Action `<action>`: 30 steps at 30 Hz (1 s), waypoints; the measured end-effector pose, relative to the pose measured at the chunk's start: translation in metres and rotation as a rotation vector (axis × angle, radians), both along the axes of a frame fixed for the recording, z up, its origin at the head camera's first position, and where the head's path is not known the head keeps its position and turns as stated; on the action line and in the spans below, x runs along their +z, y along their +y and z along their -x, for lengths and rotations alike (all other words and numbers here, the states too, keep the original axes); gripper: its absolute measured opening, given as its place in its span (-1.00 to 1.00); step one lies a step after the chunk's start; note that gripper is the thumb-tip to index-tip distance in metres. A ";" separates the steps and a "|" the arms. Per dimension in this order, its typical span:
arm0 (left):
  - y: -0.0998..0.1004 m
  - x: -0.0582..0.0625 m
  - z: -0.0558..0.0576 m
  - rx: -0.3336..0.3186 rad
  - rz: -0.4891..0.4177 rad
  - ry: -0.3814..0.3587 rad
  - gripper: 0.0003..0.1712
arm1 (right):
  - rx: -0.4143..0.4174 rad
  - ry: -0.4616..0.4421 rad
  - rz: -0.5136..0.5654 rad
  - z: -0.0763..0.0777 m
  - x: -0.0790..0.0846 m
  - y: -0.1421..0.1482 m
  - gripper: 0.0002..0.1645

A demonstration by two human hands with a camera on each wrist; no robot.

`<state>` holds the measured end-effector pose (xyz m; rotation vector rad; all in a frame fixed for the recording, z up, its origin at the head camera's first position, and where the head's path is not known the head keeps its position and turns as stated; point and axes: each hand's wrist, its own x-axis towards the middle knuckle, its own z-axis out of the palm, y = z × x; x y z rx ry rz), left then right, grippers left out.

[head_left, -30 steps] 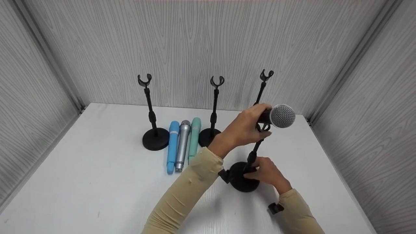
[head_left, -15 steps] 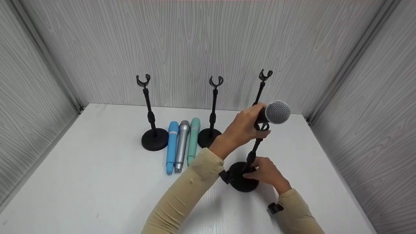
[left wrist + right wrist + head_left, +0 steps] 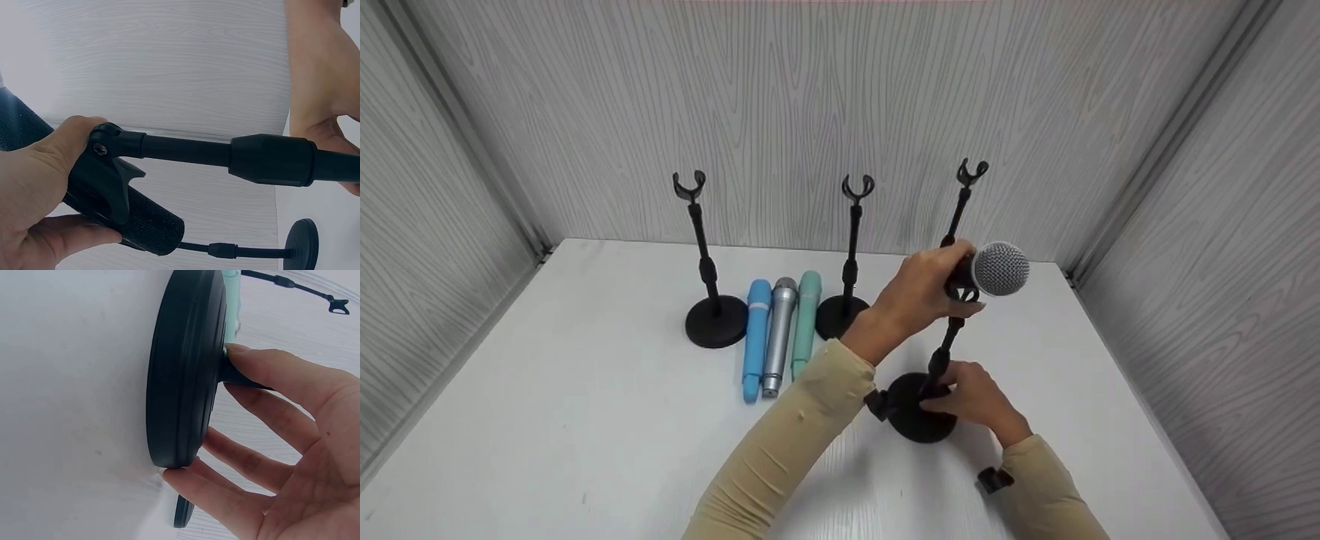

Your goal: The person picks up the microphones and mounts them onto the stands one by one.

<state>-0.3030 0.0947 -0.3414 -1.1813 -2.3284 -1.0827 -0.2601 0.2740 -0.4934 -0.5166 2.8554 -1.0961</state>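
A black microphone with a silver mesh head lies across the top of a short desk stand, its head pointing right. My left hand grips the microphone's handle together with the stand's clip. In the left wrist view, the dark handle passes through the forked clip, with thumb and fingers on either side. My right hand holds the foot of the stand's pole. Seen from the right wrist, its thumb and forefinger pinch the pole just above the round black base, while the lower fingers touch the base's edge.
Three more stands with bare clips stand behind: a left one, a middle one and a right one, partly hidden. Between left and middle lie a blue microphone, a silver one and a green one. Grey walls enclose the white table.
The microphone's head has shifted slightly left, rising a little and then dipping again in my left hand. My right hand stays at the stand's base.
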 end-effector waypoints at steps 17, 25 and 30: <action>-0.002 0.000 -0.002 0.022 0.010 0.053 -0.47 | 0.032 0.031 0.005 0.002 -0.001 0.002 -0.78; -0.002 0.000 -0.002 0.033 0.006 0.080 -0.47 | 0.025 0.011 0.011 0.000 0.000 0.001 -0.77; -0.003 -0.003 -0.001 0.031 -0.013 0.106 -0.49 | 0.020 0.013 0.008 0.000 0.000 0.000 -0.76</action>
